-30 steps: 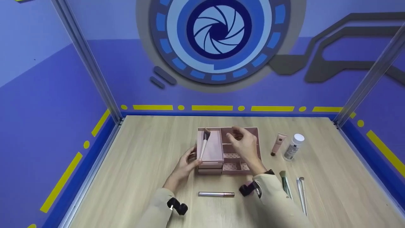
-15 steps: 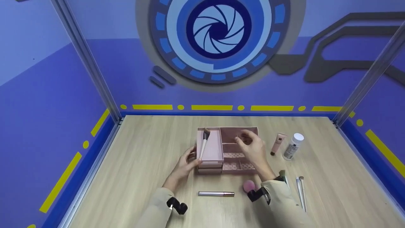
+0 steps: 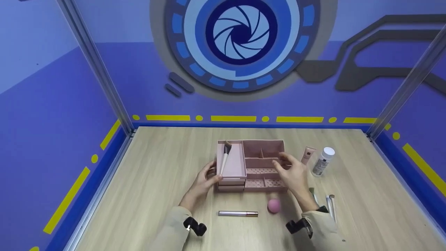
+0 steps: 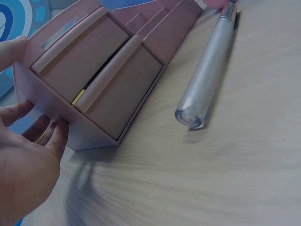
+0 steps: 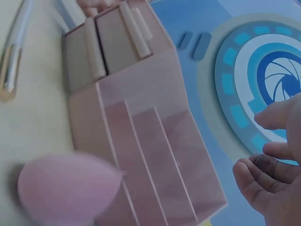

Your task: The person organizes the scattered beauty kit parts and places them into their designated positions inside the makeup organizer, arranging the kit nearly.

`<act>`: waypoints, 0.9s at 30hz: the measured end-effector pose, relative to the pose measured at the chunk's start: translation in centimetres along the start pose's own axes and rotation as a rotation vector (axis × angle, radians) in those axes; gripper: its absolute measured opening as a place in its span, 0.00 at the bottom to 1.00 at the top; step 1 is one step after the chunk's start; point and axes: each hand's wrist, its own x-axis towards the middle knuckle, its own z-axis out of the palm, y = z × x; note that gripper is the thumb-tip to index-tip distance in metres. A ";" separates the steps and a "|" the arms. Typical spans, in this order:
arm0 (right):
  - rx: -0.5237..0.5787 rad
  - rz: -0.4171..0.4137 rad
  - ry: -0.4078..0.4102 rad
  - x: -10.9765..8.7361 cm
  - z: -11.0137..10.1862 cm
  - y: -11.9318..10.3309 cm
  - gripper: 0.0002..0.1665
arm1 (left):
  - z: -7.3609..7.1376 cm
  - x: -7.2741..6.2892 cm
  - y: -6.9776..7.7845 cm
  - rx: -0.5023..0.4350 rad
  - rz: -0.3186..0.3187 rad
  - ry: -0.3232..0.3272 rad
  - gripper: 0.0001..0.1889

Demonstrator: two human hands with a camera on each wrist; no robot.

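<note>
A pink makeup organizer (image 3: 262,164) stands mid-table, with drawers on its left and stepped compartments on its right. My left hand (image 3: 203,181) holds its front left corner: the thumb lies at the top edge, and the fingertips press the side wall in the left wrist view. A makeup brush (image 3: 225,158) with a white handle lies in the tray on top. Over the organizer's right edge hovers my right hand (image 3: 294,174), its fingers loosely bent and nothing between them. A pink makeup sponge (image 3: 274,205) and a silvery cosmetic tube (image 3: 238,213) lie in front of the organizer.
To the right stand a pink squeeze tube (image 3: 308,154) and a white-capped bottle (image 3: 323,161). Several brushes (image 3: 331,205) lie near the right forearm, which partly covers them. A blue panelled wall (image 3: 139,87) closes off the back of the table.
My right hand has moved right and toward me, from over the organizer's back compartments to its right edge, uncovering the compartments and the sponge. The left hand has stayed in place.
</note>
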 end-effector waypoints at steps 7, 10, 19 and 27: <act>-0.004 0.044 -0.017 -0.7 -1.5 1.3 0.21 | -0.1 0.1 -0.1 -0.056 -0.005 0.008 0.37; 0.002 0.049 -0.018 -1.1 -2.0 1.8 0.22 | 0.0 0.0 -0.2 -0.060 -0.013 0.002 0.37; -0.027 0.067 -0.003 -2.1 -2.8 3.4 0.21 | 0.2 -0.3 0.0 -0.131 -0.072 0.004 0.39; -0.074 0.101 -0.012 -3.1 -3.3 4.6 0.23 | 0.2 -0.1 0.1 -0.094 -0.043 0.003 0.39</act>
